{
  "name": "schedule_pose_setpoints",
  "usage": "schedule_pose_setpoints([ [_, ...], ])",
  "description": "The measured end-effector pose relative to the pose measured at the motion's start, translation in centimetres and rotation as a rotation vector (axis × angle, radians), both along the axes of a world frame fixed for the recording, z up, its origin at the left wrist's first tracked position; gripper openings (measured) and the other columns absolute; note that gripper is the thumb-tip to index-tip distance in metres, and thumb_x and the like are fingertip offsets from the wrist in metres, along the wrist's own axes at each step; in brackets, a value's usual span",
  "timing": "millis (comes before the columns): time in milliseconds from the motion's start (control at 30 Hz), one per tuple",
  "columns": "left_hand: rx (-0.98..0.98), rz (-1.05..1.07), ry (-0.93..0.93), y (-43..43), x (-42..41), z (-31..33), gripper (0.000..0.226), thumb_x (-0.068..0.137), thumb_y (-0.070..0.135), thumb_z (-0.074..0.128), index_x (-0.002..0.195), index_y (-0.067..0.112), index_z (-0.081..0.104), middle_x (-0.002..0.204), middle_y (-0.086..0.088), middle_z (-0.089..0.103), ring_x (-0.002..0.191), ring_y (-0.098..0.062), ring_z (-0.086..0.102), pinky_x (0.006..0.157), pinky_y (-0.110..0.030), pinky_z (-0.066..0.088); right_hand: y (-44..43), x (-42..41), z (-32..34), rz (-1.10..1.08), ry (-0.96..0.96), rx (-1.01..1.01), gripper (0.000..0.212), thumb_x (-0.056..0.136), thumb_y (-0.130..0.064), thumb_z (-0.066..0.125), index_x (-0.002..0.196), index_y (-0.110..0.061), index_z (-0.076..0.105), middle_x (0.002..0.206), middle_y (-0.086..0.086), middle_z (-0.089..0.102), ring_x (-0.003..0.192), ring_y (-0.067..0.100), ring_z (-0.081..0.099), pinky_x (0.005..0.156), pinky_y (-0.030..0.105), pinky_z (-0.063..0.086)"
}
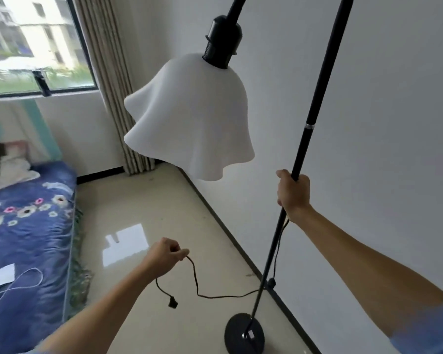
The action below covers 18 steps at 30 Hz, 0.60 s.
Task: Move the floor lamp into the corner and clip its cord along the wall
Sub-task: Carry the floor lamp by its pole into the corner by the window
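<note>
right hand point(293, 194) wrapped round the lamp pole point(308, 129), left hand point(165, 255) pinching the cord point(197, 287). corner's upper left of the pole, past the shade point(189, 118).

A home bedroom — bed point(28, 226), curtain point(108, 80), window point(36, 44).

White walls point(381, 98), glossy floor point(143, 200), bed point(28, 226)

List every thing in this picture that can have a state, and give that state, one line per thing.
Floor lamp: gripped at its pole, base near the wall, leaning.
Shade: unlit, hanging down.
Cord: loose, unclipped, trailing from the pole.
Plug: unplugged, dangling.
Left hand: shut on cord.
Right hand: shut on pole.
Curtain: drawn aside at the corner.
</note>
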<state>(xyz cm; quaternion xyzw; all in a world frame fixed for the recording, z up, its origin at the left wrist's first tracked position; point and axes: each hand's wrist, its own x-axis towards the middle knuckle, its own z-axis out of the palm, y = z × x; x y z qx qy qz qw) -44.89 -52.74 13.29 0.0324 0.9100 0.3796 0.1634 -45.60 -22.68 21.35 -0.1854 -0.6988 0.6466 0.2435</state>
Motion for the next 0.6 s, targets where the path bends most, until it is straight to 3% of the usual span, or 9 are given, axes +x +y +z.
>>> schedule_pose_setpoints([
  [233,-0.028,0.199,0.039,-5.1,-14.1,-1.4,0.035,0.083,0.028,0.068,0.052,0.016,0.058,0.044,0.006,0.044,0.041,-0.011,0.039,0.047,-0.023,0.034,-5.8,-18.0,-0.4,0.174,0.036,0.006,0.041,0.076,-0.027,0.056,0.054,-0.023,0.021,0.051,0.003,0.022,0.045,0.018,0.019,0.048,0.034,0.018],
  [600,-0.029,0.402,0.042,-13.0,-32.7,-0.2,0.029,0.086,0.024,0.067,0.063,0.007,0.062,0.046,0.002,0.045,0.041,-0.009,0.039,0.044,-0.023,0.032,-14.6,-43.6,-0.1,0.351,0.041,0.018,0.043,0.077,-0.025,0.055,0.050,-0.025,0.021,0.051,0.002,0.021,0.045,0.017,0.018,0.048,0.034,0.018],
])
